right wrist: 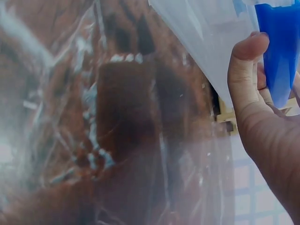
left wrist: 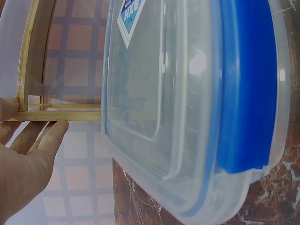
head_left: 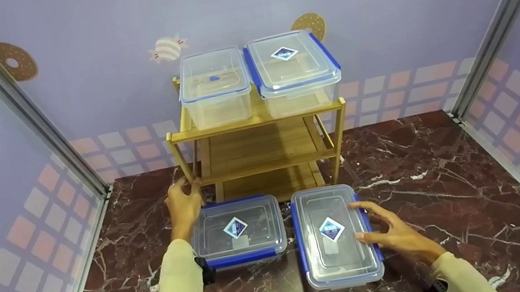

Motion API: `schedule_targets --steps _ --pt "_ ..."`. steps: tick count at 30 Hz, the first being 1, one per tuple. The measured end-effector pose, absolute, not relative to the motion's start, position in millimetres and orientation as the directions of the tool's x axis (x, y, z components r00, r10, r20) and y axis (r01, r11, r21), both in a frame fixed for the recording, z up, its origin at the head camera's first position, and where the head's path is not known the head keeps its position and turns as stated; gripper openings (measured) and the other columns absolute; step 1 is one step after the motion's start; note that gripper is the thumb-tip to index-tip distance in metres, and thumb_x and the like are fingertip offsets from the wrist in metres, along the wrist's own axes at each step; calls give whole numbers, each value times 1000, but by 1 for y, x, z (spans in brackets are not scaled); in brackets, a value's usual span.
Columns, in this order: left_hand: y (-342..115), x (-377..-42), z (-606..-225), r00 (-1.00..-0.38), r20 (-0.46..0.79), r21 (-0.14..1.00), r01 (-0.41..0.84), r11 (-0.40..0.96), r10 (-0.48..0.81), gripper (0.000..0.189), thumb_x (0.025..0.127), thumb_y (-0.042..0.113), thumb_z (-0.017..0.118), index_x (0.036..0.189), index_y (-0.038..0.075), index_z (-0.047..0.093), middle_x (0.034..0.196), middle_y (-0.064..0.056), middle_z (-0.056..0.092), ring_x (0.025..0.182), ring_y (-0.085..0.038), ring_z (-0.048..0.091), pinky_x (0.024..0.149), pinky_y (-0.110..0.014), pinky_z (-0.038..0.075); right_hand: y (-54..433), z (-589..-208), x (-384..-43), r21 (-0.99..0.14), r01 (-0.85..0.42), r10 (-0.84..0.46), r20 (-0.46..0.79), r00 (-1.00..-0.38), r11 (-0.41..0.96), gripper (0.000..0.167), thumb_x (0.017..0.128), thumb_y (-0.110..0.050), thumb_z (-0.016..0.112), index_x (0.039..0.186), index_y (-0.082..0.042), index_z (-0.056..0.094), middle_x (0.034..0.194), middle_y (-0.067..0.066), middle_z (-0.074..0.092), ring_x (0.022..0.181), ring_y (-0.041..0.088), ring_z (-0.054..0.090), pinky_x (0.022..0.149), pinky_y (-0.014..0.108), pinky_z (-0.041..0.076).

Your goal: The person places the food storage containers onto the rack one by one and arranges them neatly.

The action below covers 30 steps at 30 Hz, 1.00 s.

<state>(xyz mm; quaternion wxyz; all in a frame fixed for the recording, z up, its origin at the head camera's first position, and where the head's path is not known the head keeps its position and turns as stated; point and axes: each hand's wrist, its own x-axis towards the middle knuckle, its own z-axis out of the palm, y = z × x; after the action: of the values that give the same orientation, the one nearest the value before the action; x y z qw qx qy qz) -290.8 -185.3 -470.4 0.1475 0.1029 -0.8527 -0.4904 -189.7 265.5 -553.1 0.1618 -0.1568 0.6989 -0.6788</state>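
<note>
My left hand (head_left: pixel 183 201) grips the front left leg of a wooden rack (head_left: pixel 260 146); in the left wrist view, thumb and fingers lie on opposite sides of the wood. Close beside that hand, a clear lidded food container (head_left: pixel 257 223) with blue latches lies lengthwise across the floor. My right hand (head_left: pixel 393 232) rests with thumb and fingertips on the right edge of a second clear food container (head_left: pixel 343 264), which points away from me. In the right wrist view the thumb is by its blue latch (right wrist: pixel 279 56); the other fingers are partly hidden.
On the rack's top shelf stand two more clear containers, a left one (head_left: pixel 220 110) and a right one (head_left: pixel 298 76). Lower shelves (head_left: pixel 263 148) are below. Dark marble-patterned floor (head_left: pixel 440 211) spreads around, with patterned walls (head_left: pixel 237 7) behind and at both sides.
</note>
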Motion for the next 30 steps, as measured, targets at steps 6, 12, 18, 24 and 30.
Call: schedule_targets --steps 6,12,18,24,30 --pt "-186 -291 -470 -933 152 867 -31 497 -325 38 102 24 61 130 -2 64 132 -26 60 127 -44 54 110 -54 37 263 -538 -185 -999 -52 -445 50 -894 -7 70 93 0 68 154 -12 36 138 35 41 109 46 62 76 61 56" --pt "-186 -291 -470 -933 156 868 -28 497 -325 37 102 24 61 128 0 65 134 -25 59 129 -43 52 111 -53 36 257 -519 -181 -997 -44 -445 66 -893 -60 71 92 3 68 153 -11 35 137 34 42 104 48 65 76 63 55" --pt "-186 -291 -472 -931 161 867 -26 498 -328 34 101 24 62 125 0 68 129 -23 64 126 -41 55 110 -52 38 249 -499 -183 -996 -75 -460 90 -883 -51 72 92 2 69 154 -13 36 136 34 44 98 50 66 67 61 56" --pt "-185 -291 -470 -929 170 867 -18 499 -329 30 101 24 63 120 3 70 121 -21 68 116 -39 61 105 -52 42 233 -481 -192 -994 -88 -477 107 -872 -63 72 91 1 70 153 -16 37 139 34 43 100 48 67 70 60 56" --pt "-186 -291 -471 -930 170 867 -16 498 -326 28 100 25 64 119 5 72 116 -20 70 115 -38 62 105 -53 41 210 -466 -206 -993 -89 -488 113 -866 -73 74 90 -2 73 153 -19 38 139 34 43 104 48 65 76 60 56"
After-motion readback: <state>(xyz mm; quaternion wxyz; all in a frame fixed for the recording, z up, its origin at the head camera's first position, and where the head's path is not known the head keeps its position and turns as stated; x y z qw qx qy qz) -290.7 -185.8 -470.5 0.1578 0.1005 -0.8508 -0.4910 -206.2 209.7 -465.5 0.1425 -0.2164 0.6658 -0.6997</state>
